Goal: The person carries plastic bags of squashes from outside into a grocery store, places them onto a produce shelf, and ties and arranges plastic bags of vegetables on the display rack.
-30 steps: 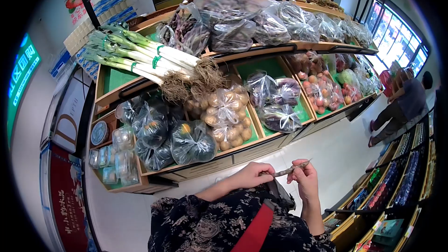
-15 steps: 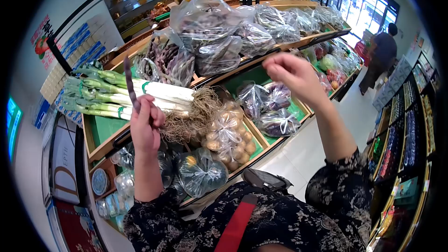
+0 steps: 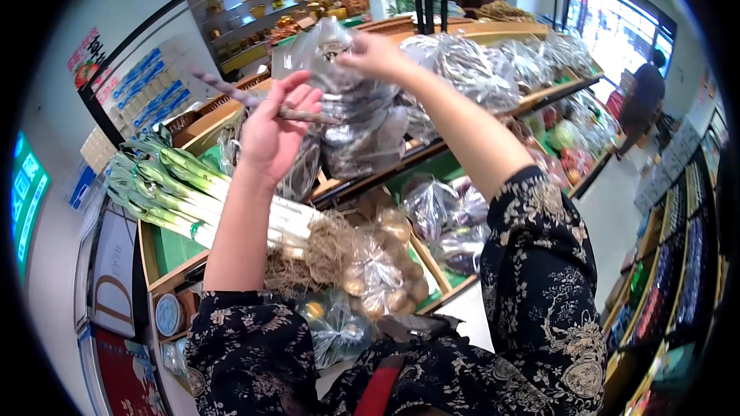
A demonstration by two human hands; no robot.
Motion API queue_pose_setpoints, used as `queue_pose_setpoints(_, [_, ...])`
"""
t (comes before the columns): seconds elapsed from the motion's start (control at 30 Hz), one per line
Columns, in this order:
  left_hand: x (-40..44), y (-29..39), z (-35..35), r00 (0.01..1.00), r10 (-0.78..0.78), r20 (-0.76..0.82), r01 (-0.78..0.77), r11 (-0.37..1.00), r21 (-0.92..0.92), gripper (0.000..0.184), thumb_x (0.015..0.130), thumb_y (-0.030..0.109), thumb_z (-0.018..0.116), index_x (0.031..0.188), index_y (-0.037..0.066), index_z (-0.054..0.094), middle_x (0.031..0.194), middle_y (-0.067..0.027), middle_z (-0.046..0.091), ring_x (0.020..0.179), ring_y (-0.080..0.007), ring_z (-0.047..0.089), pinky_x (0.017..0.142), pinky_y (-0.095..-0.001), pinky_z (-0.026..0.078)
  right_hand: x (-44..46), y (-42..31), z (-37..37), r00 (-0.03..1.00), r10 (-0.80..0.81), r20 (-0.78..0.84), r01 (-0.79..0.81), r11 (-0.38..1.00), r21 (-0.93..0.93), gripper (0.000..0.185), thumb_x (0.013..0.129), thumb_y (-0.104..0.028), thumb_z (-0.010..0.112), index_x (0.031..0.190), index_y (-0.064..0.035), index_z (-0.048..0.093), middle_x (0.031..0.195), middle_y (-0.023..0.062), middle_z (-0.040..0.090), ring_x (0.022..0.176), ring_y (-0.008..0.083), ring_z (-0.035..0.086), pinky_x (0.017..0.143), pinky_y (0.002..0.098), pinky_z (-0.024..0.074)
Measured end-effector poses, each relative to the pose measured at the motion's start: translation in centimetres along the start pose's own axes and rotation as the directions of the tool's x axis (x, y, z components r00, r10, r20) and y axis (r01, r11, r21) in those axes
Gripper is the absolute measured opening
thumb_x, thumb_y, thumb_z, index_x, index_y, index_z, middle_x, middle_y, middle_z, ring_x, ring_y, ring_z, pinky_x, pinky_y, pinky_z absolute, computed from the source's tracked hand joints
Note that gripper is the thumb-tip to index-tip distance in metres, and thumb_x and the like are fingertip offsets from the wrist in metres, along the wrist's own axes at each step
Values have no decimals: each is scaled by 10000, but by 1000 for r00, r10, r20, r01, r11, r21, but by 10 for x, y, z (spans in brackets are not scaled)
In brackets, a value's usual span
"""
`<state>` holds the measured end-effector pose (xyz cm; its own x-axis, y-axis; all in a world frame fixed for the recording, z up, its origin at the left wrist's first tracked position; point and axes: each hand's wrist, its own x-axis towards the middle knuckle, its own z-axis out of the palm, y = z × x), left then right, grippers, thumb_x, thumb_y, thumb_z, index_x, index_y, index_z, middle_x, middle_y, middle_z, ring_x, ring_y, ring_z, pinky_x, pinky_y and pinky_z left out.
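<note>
My left hand [image 3: 276, 125] holds a slender purple vegetable stalk [image 3: 231, 92] between thumb and palm, its other fingers loosely spread. The stalk slants, with one end out to the left and the other near a clear plastic bag [image 3: 362, 135] of dark purple vegetables. At that bag's upper edge, my right hand [image 3: 375, 56] has its fingers bent together on the plastic; the fingertips are partly hidden. The bag's mouth stands up. Below my left hand lie long leeks [image 3: 173, 185] with green bands, their shaggy roots [image 3: 327, 250] pointing right.
Bagged potatoes [image 3: 384, 273] and bagged eggplants [image 3: 439, 208] sit in the lower tier. More wrapped produce [image 3: 470, 62] runs along the upper shelf [image 3: 532, 100]. A black rail [image 3: 154, 19] crosses behind. A person [image 3: 646, 96] stands in the aisle at right, near stocked shelves [image 3: 678, 239].
Both hands have moved up and forward to the bag. The right hand has swung left onto its top edge. The stalk has tipped from upright to slanting, and the left fingers have loosened.
</note>
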<state>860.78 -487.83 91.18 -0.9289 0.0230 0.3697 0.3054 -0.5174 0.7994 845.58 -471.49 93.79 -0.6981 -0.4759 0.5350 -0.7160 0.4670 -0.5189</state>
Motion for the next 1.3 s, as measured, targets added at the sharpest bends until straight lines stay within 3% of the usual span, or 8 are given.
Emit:
queue_pose_setpoints(0.2, [65,-35,8,992,65,-108,-61,997,41,369,927,299,371,1182,41,446,1077,-114,535,1031,-224,489,861,-328,396,-37,30,-1,642,-721,261,764,630,-140,228,803,-269,566,755,-48,600,704,114,559,776,302,544,708,390,440])
queue_pose_setpoints(0.27, [65,-40,17,976,113,-189,-105,993,49,348,928,290,371,1139,31,471,1050,-104,547,999,-221,508,840,-327,406,-25,42,-19,626,-595,505,635,764,113,292,820,-309,564,753,-31,624,717,121,589,740,251,572,677,357,455])
queue_pose_setpoints(0.37, [54,-48,33,953,109,-283,-96,994,57,341,923,288,385,1054,0,513,937,-89,572,930,-201,536,813,-328,430,8,59,-35,766,-594,246,490,787,374,394,818,-388,542,728,-15,634,603,116,603,544,220,578,552,343,460])
queue_pose_setpoints(0.53, [34,-59,49,922,-35,-386,85,990,111,277,915,240,410,961,-17,505,912,-148,572,891,-247,556,828,-385,459,55,64,-53,734,-636,-240,569,768,-295,697,572,-648,642,916,-41,637,940,135,564,942,269,475,835,373,373])
queue_pose_setpoints(0.7, [66,-52,68,978,-9,-209,82,935,344,322,918,260,398,1039,-16,512,915,-100,563,875,-188,511,823,-296,417,84,60,-17,796,-550,253,605,708,-364,375,753,-431,554,792,-75,664,795,65,599,899,213,511,799,391,390])
queue_pose_setpoints(0.87, [116,-37,63,937,144,-318,-100,983,152,286,916,233,406,1033,-5,512,986,-159,554,1045,-303,509,805,-349,444,124,55,-36,929,-291,227,49,706,706,195,752,-222,569,719,-44,640,562,55,559,432,149,519,448,282,429])
queue_pose_setpoints(1.07, [158,53,49,790,327,-518,-164,928,334,238,921,200,394,1032,-4,445,1027,-220,535,964,-322,552,865,-532,433,185,74,-64,979,17,205,-202,254,946,158,875,-170,471,865,-20,521,541,-48,357,439,82,358,496,283,446])
queue_pose_setpoints(1.3, [193,142,18,822,445,-354,-145,766,626,374,847,46,432,1197,-21,319,966,-248,555,844,-332,596,800,-445,503,237,111,-103,998,17,-67,64,120,991,100,846,-155,486,809,-79,539,684,53,559,579,149,540,527,265,453])
